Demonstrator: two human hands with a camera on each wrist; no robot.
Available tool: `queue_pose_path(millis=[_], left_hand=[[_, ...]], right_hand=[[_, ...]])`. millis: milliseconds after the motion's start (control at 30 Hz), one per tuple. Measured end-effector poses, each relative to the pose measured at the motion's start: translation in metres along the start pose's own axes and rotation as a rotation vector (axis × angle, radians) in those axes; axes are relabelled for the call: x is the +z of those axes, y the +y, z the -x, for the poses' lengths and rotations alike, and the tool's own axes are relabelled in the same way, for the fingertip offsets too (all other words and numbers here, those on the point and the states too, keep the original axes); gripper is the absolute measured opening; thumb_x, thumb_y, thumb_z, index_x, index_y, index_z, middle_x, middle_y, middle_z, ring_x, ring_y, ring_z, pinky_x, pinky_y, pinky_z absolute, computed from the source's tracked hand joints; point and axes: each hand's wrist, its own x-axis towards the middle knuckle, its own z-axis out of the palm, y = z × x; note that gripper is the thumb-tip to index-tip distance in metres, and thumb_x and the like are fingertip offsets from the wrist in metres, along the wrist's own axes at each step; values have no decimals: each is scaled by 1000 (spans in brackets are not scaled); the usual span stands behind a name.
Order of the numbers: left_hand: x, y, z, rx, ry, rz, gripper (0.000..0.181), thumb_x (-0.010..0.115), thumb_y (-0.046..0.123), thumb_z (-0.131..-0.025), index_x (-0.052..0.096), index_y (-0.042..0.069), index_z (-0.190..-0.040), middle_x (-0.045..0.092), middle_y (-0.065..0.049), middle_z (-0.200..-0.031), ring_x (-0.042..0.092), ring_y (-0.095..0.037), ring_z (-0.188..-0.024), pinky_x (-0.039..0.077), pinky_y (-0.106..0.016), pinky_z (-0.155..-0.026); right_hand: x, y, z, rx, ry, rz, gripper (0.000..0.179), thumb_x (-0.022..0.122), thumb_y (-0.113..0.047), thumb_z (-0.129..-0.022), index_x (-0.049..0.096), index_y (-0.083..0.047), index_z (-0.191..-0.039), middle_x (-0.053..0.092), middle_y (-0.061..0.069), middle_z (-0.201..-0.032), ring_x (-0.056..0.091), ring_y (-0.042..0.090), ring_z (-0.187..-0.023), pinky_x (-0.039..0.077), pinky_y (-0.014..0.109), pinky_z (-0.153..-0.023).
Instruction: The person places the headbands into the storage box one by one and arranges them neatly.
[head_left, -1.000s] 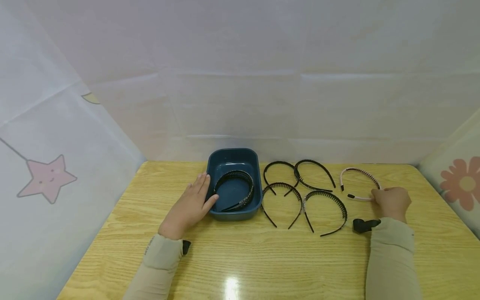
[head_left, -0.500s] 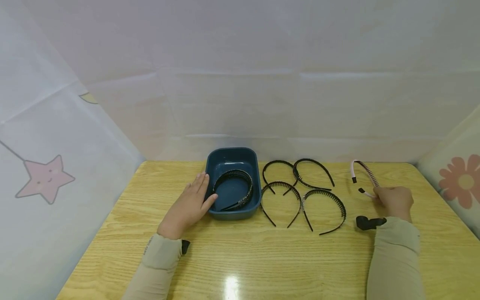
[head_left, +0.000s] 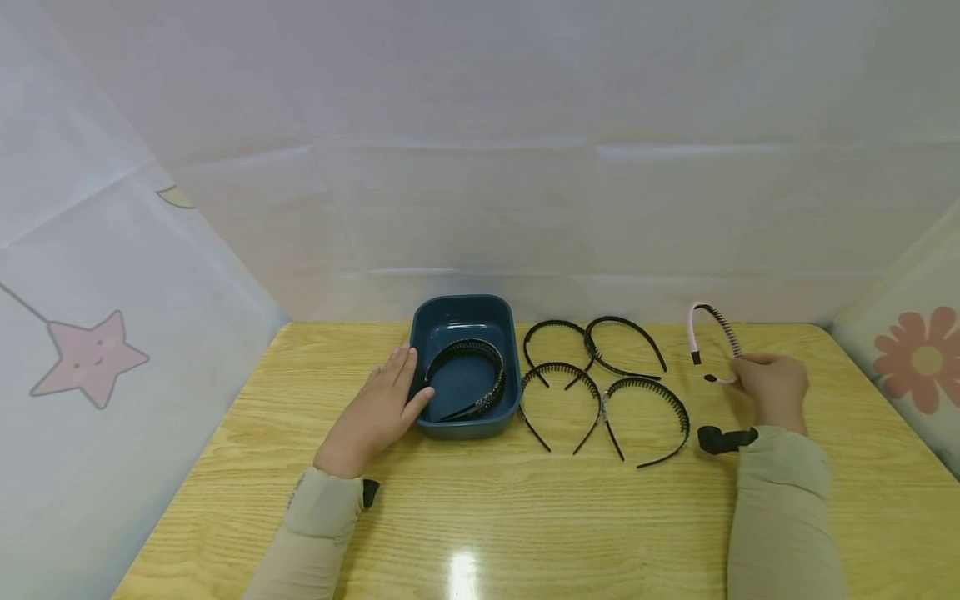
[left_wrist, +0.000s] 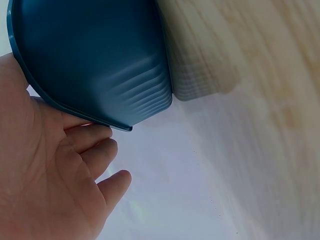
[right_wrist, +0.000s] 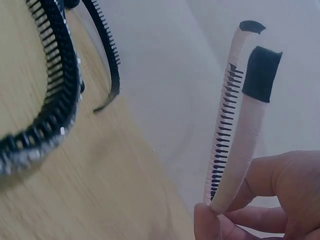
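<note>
"What is in hand?"
"A pink toothed headband [right_wrist: 247, 130], raised over the right side of the counter [head_left: 540, 525], pinched on its curve in the right hand's grip [head_left: 768, 385]. It looks light, springy and unlikely to slip; the curve, away from the black-capped ends, seems the surest hold."
"And around it?"
"Four black headbands [head_left: 637, 381] lie between it and a blue bin [head_left: 465, 430]; the left hand's grip [head_left: 377, 414], released, rests against the bin's side."
</note>
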Motion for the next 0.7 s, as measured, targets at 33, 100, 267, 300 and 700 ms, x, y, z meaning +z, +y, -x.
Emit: queue_pose_path(millis=[33,100,267,300,700], left_hand=[[0,0,0,0,0,0,75,45,44,-109,18,-4,-159,13,-21,-167,12,-37,-154,16,-58,-123],[0,0,0,1,1,-2,75,44,44,-109,18,-4,-159,13,-21,-167,12,-37,-154,16,-58,-123],[0,0,0,4,1,-3,75,45,44,-109,18,-4,-159,13,-21,-167,12,-36,-154,16,-58,-123],[1,-1,0,3,0,-3,75,45,44,-109,18,-4,-159,13,-21,-167,12,-36,-154,16,-58,-123],[1,-2,0,5,0,-2,75,44,45,-109,18,-4,-160,13,-21,-167,12,-37,-154,16,-58,-123]], right_hand=[[2,-2,1,-1,1,-21,51,60,-10,-95,52,13,-140,57,-15,-69,66,1,-58,59,20,-61],[7,-6,4,-3,-7,-56,50,58,-6,-95,52,14,-140,62,-4,-80,66,3,-59,60,23,-63],[18,-14,11,4,-87,-131,48,52,1,-100,42,18,-144,49,34,-129,66,4,-64,62,26,-72],[19,-16,12,4,-98,-129,48,51,1,-101,42,18,-144,46,36,-134,67,3,-65,62,26,-74],[25,-20,12,23,-194,-104,52,55,-7,-101,42,18,-144,50,30,-130,69,4,-74,61,27,-81]])
